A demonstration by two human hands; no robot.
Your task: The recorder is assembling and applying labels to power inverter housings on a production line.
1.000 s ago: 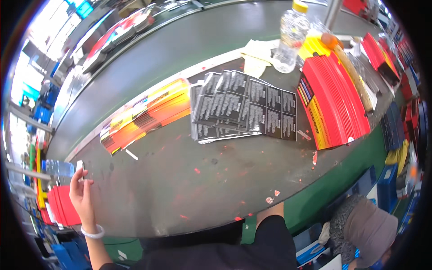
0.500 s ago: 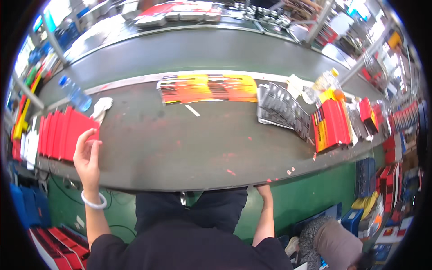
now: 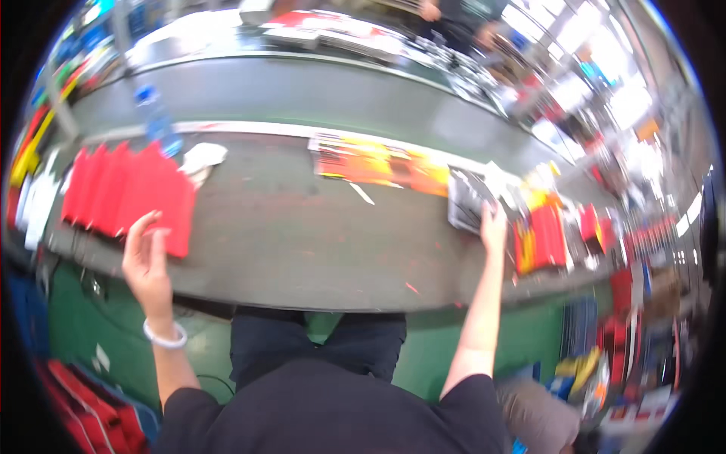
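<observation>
Left hand (image 3: 147, 261): fingers spread loose, tips touching the fanned red packets (image 3: 128, 193), table's nine o'clock. Right hand (image 3: 493, 225): fingers flat, pressing the black-and-white card stack (image 3: 465, 198) at three o'clock; orange leaflets (image 3: 374, 163) just beside.

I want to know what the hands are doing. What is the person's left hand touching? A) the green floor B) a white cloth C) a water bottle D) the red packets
D: the left hand has its fingertips on the near edge of the red packets fanned out on the table.
</observation>
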